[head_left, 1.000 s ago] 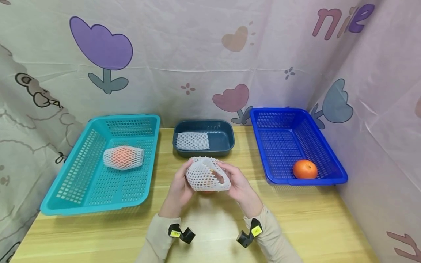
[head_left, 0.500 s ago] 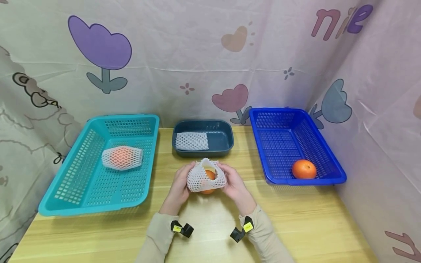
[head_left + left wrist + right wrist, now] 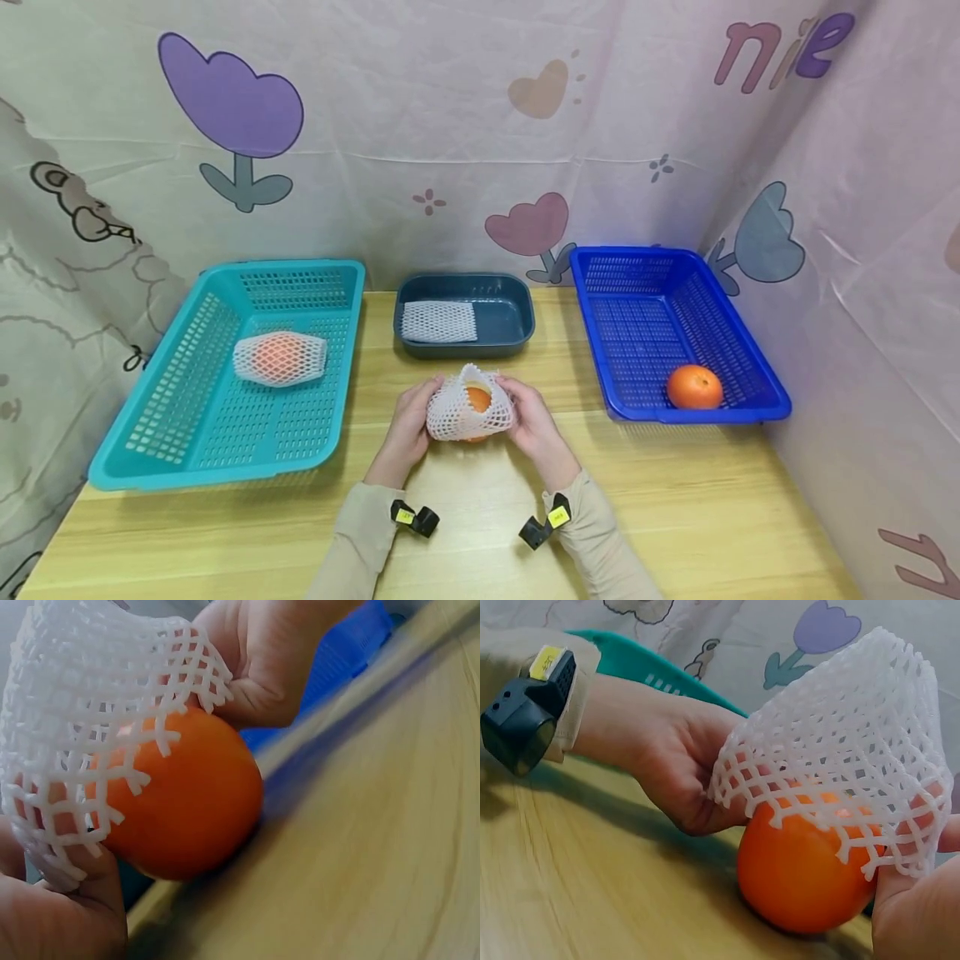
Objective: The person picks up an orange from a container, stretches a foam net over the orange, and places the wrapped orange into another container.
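Left hand (image 3: 408,421): thumb and fingers pinching one side of a white foam net (image 3: 450,417); finger parts show through its mesh. Right hand (image 3: 537,421): likewise pinching the net's opposite side. The net: one, stretched between both sets of fingers. Bare orange (image 3: 806,874): one, between the two hands, upper part under the net, lower part uncovered, apparently resting on the wooden table (image 3: 480,542).

Dark blue tray (image 3: 506,317): just beyond the fingertips, holding a flat foam sleeve (image 3: 439,322) at its left end. Teal basket (image 3: 255,437): out to the left of the left fingers, holding one netted fruit (image 3: 281,360). Blue basket (image 3: 633,333): out to the right of the right fingers, one loose orange (image 3: 695,387) in its near right corner. Printed curtain (image 3: 405,100): behind everything, farthest from the fingers.
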The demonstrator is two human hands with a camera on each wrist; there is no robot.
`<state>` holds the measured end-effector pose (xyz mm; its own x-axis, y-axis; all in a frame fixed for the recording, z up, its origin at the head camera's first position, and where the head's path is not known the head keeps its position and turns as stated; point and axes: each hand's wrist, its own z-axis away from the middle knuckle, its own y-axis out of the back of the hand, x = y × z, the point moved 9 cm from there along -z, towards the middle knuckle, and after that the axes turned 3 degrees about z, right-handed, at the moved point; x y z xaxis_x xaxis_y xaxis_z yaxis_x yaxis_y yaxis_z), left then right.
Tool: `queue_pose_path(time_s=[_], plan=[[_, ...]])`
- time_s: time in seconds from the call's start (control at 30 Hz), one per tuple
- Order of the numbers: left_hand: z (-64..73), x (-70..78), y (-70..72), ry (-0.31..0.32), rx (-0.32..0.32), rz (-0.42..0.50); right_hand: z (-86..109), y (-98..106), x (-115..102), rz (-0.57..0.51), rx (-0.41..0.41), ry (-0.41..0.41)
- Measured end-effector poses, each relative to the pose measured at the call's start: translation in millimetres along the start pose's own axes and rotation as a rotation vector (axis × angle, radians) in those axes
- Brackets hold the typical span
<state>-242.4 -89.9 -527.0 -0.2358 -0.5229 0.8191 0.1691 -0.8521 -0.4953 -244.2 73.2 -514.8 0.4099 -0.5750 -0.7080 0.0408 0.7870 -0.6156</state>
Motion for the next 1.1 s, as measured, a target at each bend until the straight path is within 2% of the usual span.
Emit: queue_pose_path(time_s=[0.13, 0.3, 0.6, 0.77, 0.9, 1.1], plan=[[-3.0, -2.8, 5.4, -0.002, 0.024, -0.066, -4.4, 10, 1, 0.086, 0.064, 0.06], [-2.0, -0.4, 7.6, -0.044, 0.025, -0.162, -7.1, 22, 4, 0.179, 0.123, 0.097], [-0.8, 1.9, 9.1, -0.127, 0.022, -0.383, -9.3, 27, 5, 0.323, 0.158, 0.148], [0.1, 2.3, 7.7, -0.152, 0.014, -0.44, -9.0, 28, 5, 0.389, 0.196, 0.17], [0.7, 7.3, 6.8, -0.204, 0.023, -0.519, -7.3, 27, 5, 0.447, 0.212, 0.19], [1.7, 17.0, 5.6, -0.332, 0.077, -0.708, -2.6, 20, -2, 0.54, 0.228, 0.209]])
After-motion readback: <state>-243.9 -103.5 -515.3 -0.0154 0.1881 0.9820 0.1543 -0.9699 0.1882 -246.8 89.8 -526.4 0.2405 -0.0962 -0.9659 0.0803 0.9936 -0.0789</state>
